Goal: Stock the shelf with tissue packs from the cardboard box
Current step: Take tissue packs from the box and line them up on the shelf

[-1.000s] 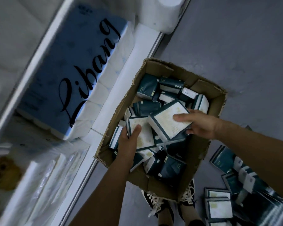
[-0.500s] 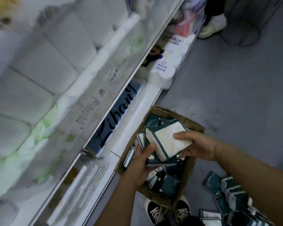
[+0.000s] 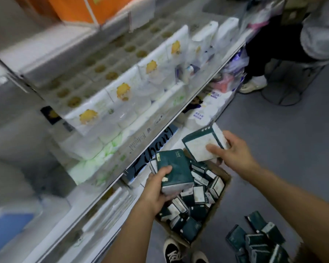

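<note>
Beside stocked shelf, left hand and right hand each clasping a tissue pack, lifted from cardboard box, presumably for shelving.

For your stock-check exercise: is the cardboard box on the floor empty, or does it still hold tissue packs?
Still holding packs. The cardboard box shows many dark green tissue packs jumbled inside, its top open.
</note>
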The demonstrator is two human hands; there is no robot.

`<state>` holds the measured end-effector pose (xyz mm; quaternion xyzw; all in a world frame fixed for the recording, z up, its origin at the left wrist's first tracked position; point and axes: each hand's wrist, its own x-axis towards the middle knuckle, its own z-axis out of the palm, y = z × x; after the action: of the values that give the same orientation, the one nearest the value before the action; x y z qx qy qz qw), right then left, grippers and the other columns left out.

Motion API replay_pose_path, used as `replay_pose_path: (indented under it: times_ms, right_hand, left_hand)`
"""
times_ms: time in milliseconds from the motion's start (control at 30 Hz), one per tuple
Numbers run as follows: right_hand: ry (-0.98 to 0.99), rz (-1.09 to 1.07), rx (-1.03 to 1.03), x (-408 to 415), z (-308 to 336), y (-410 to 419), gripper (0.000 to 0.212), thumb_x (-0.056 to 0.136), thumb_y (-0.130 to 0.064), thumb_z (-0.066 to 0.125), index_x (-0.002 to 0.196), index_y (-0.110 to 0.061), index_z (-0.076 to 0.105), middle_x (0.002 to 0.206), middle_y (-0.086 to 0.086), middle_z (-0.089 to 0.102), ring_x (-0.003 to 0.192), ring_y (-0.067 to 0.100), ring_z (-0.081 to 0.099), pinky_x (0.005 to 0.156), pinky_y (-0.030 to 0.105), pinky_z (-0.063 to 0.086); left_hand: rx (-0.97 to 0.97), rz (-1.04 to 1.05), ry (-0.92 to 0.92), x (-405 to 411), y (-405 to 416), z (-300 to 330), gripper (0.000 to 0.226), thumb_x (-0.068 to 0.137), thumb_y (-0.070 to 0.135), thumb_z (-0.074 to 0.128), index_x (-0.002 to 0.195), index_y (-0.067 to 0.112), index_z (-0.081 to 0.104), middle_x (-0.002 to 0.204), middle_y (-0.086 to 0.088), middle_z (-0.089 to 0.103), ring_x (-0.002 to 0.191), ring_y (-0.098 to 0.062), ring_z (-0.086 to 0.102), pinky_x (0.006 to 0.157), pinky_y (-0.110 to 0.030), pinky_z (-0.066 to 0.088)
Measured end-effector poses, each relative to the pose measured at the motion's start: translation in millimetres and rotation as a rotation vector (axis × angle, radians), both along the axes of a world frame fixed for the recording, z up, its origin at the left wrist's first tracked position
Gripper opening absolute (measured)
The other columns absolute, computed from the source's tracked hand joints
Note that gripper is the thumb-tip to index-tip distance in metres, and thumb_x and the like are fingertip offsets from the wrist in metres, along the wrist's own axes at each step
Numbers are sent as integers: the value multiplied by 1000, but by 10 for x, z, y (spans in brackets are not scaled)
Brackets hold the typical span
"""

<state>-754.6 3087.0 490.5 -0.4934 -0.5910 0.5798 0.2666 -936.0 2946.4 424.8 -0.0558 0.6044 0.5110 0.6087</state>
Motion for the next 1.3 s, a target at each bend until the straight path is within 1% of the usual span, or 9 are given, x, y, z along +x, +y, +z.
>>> replay_pose_path:
  times_ms: [100,200,400,467,567,733,833,1033,1300]
  right_hand:
    - [-43,238,165,9,358,-87,49,81,3,72,114,-32,60,110,-1,59,86,-7,59,65,5,44]
    - [-78,434,171,-34,607,-148,61,75,12,69,116,-33,64,139,-4,36,123,6,41,79,-1,40]
    - [109,409,156,-260,1236,-408,17,81,-6,75,90,-17,67,135,-3,45,129,9,43,108,28,36]
    - [175,392,144,-340,1350,-446,30,79,-2,76,95,-21,58,125,5,51,116,16,56,97,32,48]
    - [206,438,112,-421,1579,-555,56,75,2,78,117,-22,50,119,-3,54,92,0,65,72,18,53]
    - [270,559,66,-592,1934,-771,55,80,-4,76,122,-32,57,114,4,68,98,18,69,81,35,59]
    - [268,615,90,-680,2102,-875,50,84,-13,74,125,-38,59,107,0,72,94,22,71,79,49,59]
    - [273,719,203,-1020,2454,-1118,49,81,-7,76,121,-33,62,101,4,74,85,23,72,63,38,61]
    - [299,819,294,-1699,2838,-1494,41,80,-2,76,112,-25,65,102,7,73,85,26,70,62,33,58]
  left_hand:
    - [43,44,1,23,-53,446,71,68,36,80,131,13,58,111,-16,73,91,-31,72,76,-45,60]
    - [78,81,44,0,-101,813,80,59,44,84,129,14,60,112,-14,74,94,-30,74,74,-44,61]
    - [166,210,115,29,-321,1384,132,32,44,102,148,23,43,132,-14,65,107,-32,70,69,-43,61]
    - [195,226,145,65,-383,1510,141,26,48,103,150,29,39,138,-13,61,119,-34,63,76,-48,62]
    - [255,275,214,120,-530,1739,127,33,42,100,144,22,43,127,-10,68,113,-33,67,80,-50,61]
    - [323,376,288,90,-830,2013,102,44,34,94,130,16,44,117,-10,72,104,-32,71,86,-59,58]
    - [350,402,329,34,-987,2140,113,32,42,102,129,20,47,115,-9,74,106,-32,71,95,-61,53]
    - [371,505,377,-188,-1442,2403,79,57,32,87,127,22,53,104,-3,78,89,-20,75,75,-41,59]
    - [338,634,416,-636,-2129,2738,83,59,40,88,132,19,55,113,-7,75,100,-26,73,80,-45,61]
